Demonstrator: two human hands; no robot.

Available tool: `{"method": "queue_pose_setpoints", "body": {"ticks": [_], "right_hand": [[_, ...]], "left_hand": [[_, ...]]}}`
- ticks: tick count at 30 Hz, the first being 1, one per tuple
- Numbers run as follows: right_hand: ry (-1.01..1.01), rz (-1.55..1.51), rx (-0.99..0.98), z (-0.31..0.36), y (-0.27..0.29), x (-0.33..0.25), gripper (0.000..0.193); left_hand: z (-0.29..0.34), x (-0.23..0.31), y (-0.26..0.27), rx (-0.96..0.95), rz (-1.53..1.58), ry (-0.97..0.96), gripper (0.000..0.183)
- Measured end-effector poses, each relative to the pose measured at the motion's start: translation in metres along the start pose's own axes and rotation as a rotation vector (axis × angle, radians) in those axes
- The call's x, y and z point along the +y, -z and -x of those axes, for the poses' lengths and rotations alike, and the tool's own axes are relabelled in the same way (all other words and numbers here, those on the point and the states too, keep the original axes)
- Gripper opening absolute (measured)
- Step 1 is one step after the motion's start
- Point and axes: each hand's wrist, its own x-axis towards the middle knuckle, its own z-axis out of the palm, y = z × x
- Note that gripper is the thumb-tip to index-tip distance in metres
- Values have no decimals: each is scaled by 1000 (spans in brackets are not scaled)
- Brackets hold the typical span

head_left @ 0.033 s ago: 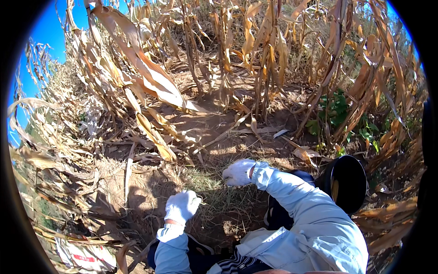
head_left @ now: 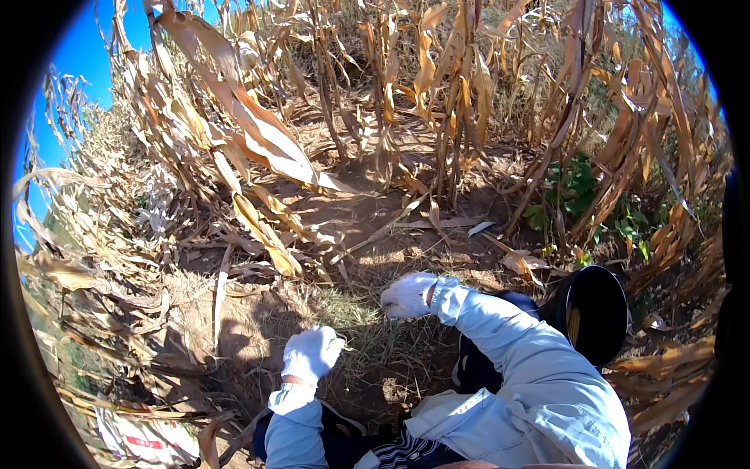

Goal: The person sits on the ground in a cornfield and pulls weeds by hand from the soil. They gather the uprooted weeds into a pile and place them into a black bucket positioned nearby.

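My left hand (head_left: pixel 312 354), in a white knit glove, is closed at the lower middle, above my left leg and shoe. Its curled fingertips face right, and nothing shows in them. Farther forward and to the right, my right hand (head_left: pixel 408 295), gloved the same way, is also closed, with its fingers bent down and no object showing. Dry grass (head_left: pixel 391 336) lies on the soil between and below both hands. Beside my right forearm a black bucket (head_left: pixel 611 313) leans on its side toward me, with a yellow corn cob (head_left: pixel 574 324) partly visible inside.
Dry corn stalks (head_left: pixel 449 133) stand ahead and along both sides. One broad dry leaf (head_left: pixel 266 137) hangs down at the left. Green leafy plants (head_left: pixel 574 191) grow at the right. A white sack with a red mark (head_left: pixel 148 436) lies at the lower left among fallen stalks.
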Motion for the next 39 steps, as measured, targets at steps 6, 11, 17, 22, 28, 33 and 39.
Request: {"method": "queue_pose_setpoints", "body": {"ticks": [6,11,17,22,28,33,39], "right_hand": [[6,8,8,-7,-9,6,49],[8,-2,-1,-7,-8,5,50],[-12,14,-26,-4,-4,1,51],[5,-2,12,-5,-9,2,48],[-6,-2,3,-4,-8,2,50],[-5,2,-1,-6,-11,4,52],[-2,1,5,-6,-13,5,53]], "left_hand": [[-1,-2,-3,-5,19,7,42],[0,-5,-11,46,41,2,38],[0,-4,-11,26,54,1,37],[0,-7,-15,27,61,-13,37],[0,-8,-14,-6,92,-25,37],[0,-12,-21,27,99,-42,34],[0,-11,-24,78,98,-98,33]]}}
